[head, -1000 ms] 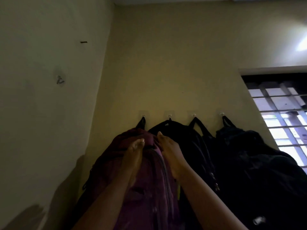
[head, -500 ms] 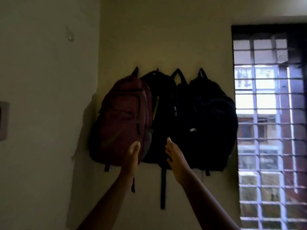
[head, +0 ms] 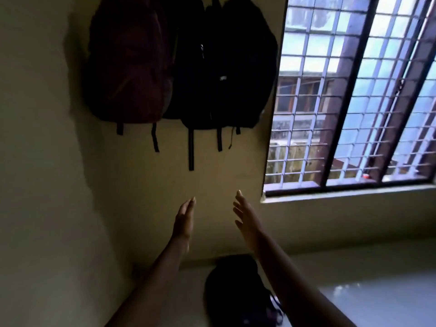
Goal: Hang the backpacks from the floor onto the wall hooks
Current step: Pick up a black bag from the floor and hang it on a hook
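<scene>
While both hands, left hand and right hand, reach out empty with fingers straight and loosely together, a dark backpack slumps on the floor at six o'clock. It looks soft and floppy. Its top loop seems the best hold.

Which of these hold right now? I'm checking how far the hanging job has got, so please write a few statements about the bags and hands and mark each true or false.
1. A dark backpack lies on the floor below the arms. True.
2. The left hand grips a strap. False: it is open and empty, fingers extended.
3. The maroon backpack hangs on the wall, left of the black backpacks. True.
4. The right hand touches a hanging bag. False: it is open in the air, well below the dangling straps.
5. The window is left of the hanging bags. False: it is to their right.
</scene>
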The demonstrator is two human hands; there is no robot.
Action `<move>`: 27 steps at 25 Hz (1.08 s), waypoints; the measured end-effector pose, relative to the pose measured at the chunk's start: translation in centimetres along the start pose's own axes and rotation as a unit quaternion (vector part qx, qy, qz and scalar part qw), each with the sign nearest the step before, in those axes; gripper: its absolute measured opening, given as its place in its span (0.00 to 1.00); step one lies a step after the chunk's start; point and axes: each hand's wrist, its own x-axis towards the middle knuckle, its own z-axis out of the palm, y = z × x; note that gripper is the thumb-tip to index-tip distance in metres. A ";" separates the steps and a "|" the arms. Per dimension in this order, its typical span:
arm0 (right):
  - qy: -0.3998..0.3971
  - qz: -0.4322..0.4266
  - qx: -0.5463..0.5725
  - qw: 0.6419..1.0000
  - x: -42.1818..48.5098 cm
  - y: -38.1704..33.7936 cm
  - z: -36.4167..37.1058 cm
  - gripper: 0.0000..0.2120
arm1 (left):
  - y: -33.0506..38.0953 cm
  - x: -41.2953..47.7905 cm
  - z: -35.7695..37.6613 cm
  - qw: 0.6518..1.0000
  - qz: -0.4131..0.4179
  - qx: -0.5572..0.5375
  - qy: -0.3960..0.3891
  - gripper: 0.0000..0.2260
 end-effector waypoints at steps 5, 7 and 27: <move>0.055 0.043 0.009 0.998 -2.7 4.5 -5.8 0.24 | -6.3 -2.9 4.6 0.998 -0.066 0.007 -0.011 0.23; 0.071 0.050 0.000 0.996 -2.2 6.0 -8.2 0.27 | -8.2 -2.6 6.4 0.997 -0.079 0.009 -0.018 0.22; 0.119 0.345 -0.147 0.919 31.3 47.9 -38.8 0.35 | -50.6 24.1 31.4 0.917 -0.277 0.277 -0.080 0.20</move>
